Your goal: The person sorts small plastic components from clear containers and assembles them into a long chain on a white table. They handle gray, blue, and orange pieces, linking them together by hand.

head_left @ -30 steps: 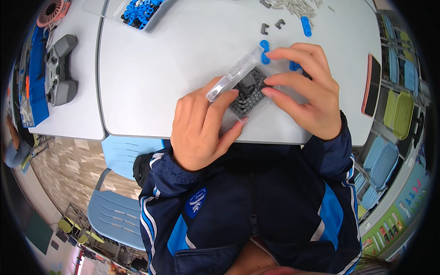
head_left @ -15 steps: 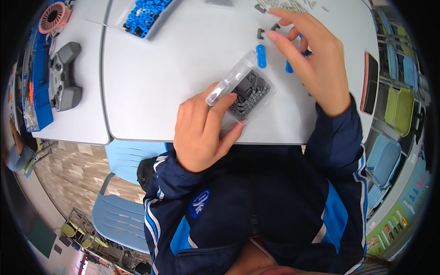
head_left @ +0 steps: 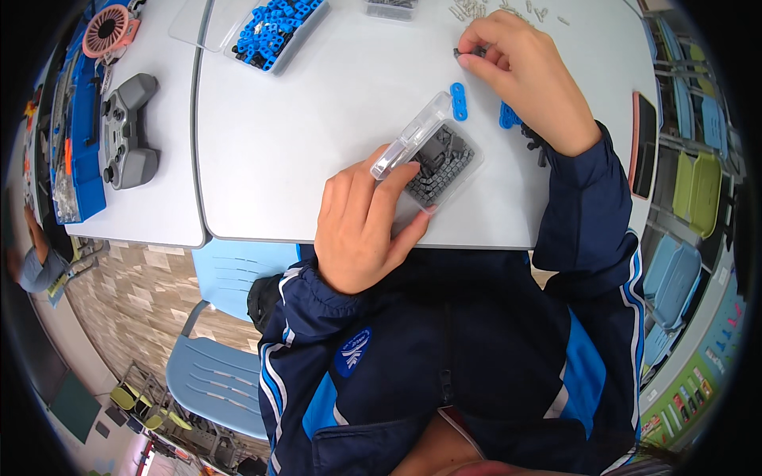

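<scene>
My left hand [head_left: 361, 226] grips a small clear plastic box [head_left: 474, 168] by its near left side, thumb along the lower edge and fingers by the raised lid [head_left: 413, 135]. Inside lie many small dark grey building pieces [head_left: 435, 176]. Farther off to the right, my right hand [head_left: 540, 91] is closed in a pinch around small dark grey connectors [head_left: 460, 53]; its fingers partly hide them. A blue beam with holes [head_left: 459, 101] lies beside the box lid. Under my right wrist are more blue pieces [head_left: 508, 117] and dark pieces [head_left: 533, 136].
An open box of blue and black pieces [head_left: 278, 32] stands at the far left. Pale pins [head_left: 472, 9] lie scattered at the far edge near a small clear container [head_left: 391, 8]. A grey game controller [head_left: 131, 131], a pink fan [head_left: 109, 32] and a phone [head_left: 644, 147] are on the tabletop.
My right hand's fingers, spread half a second ago, have closed around the dark grey connectors. My left hand stays on the clear box. The whole view has shifted slightly.
</scene>
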Available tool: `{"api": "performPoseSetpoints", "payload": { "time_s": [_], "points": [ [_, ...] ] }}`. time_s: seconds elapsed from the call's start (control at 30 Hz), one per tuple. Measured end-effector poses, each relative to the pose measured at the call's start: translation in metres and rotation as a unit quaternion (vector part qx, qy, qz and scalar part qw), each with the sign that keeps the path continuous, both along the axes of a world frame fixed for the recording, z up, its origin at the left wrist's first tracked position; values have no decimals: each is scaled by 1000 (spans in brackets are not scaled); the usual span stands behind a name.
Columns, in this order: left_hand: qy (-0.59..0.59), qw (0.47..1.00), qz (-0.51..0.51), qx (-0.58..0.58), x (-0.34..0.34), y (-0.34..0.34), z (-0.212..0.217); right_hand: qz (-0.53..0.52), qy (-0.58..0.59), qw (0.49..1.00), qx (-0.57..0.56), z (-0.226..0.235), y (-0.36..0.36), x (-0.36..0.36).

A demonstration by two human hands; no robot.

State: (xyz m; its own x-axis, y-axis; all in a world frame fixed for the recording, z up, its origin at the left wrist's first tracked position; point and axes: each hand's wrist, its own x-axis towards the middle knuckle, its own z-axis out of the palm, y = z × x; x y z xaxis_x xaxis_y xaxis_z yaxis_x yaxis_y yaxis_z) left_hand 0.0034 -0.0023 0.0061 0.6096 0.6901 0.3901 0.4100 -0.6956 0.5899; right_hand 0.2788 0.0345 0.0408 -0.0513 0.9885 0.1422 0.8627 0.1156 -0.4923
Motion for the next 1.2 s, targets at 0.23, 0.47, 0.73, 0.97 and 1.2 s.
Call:
{"api": "performPoseSetpoints", "payload": {
  "time_s": [0.23, 0.47, 0.73, 0.97, 1.2],
  "points": [
    [2, 1000, 2, -5, 0, 0, 0, 16, 18, 1000, -4, 9, -7, -2],
    [1, 1000, 1, -3, 1, -1, 1, 45, 141, 989, 18, 37, -48, -32],
    [11, 1000, 5, 0, 0, -1, 0, 102, 128, 987, -3, 30, -60, -51],
    [7, 1000, 2, 5, 1, -1, 1, -13, 64, 998, 20, 36, -58, -9],
    [32, 999, -5, 13, 3, -1, 3, 34, -6, 997, 71, 6, -44, 2]
  ]
}}
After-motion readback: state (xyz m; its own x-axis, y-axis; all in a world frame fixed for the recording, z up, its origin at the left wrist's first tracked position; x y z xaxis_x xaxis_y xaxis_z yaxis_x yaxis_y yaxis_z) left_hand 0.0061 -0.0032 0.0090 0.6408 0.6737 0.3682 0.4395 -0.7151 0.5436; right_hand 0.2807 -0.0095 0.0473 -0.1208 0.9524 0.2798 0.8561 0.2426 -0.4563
